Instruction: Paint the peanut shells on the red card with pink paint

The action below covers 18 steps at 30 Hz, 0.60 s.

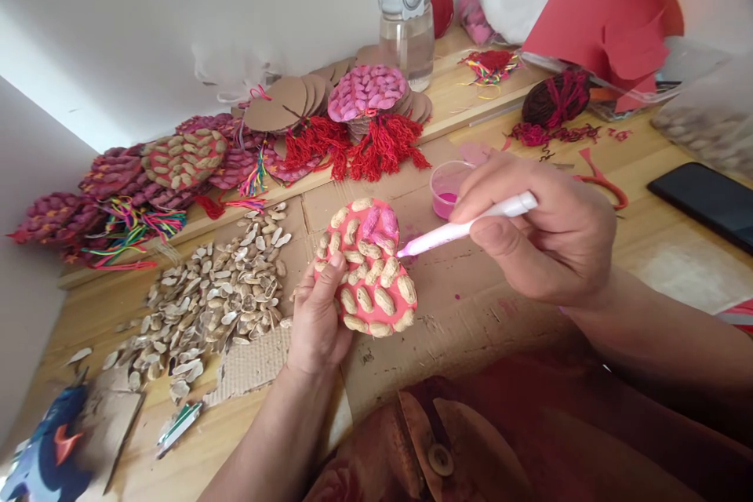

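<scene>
A red heart-shaped piece (pixel 365 267) covered in peanut shells is held up over the cardboard by my left hand (pixel 321 314), thumb on its front. Shells near its upper right are pink; the others are tan. My right hand (pixel 538 227) grips a white and pink marker (pixel 464 229) between thumb and fingers. The marker's pink tip is at the right edge of the heart, close to a shell; whether it touches cannot be made out. Behind the right hand's fingers stands a small clear cup (pixel 445 192) with pink liquid, partly hidden.
Loose peanut shells (pixel 217 298) lie at the left. A glue gun (pixel 50 439) is at the lower left. Decorated pieces with tassels (pixel 368 94) and a bottle (pixel 405 23) line the back. At the right are scissors (pixel 609 190), yarn (pixel 556 98) and a phone (pixel 706 200).
</scene>
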{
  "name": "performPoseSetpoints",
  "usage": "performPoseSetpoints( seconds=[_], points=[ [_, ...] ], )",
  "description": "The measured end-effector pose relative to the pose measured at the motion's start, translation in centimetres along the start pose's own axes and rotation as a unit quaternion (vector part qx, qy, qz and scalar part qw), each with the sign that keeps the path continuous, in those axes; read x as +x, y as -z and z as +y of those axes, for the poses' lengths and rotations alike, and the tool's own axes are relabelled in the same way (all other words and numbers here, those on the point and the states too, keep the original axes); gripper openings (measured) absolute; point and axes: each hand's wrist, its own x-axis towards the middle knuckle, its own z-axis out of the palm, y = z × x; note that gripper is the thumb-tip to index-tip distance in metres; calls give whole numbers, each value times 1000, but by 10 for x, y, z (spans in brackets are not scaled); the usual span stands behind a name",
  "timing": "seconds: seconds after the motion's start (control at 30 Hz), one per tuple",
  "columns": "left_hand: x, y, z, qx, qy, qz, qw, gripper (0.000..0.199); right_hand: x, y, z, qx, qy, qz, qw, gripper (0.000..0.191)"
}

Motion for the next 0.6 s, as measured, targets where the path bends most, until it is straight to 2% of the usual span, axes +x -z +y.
performPoseSetpoints(
  seconds=[0.17, 0.43, 0.6],
  points=[
    [-2, -2, 2, -28, 59, -18, 998, 44, -1, 1, 3, -16, -28, 26, 999, 6],
    [0, -1, 3, -33, 90, -20, 995, 32, 0, 0, 3, 20, -50, 4, 999, 7],
    [0, 0, 3, -20, 101, -12, 995, 28, 0, 1, 4, 0, -63, 26, 998, 9]
  ],
)
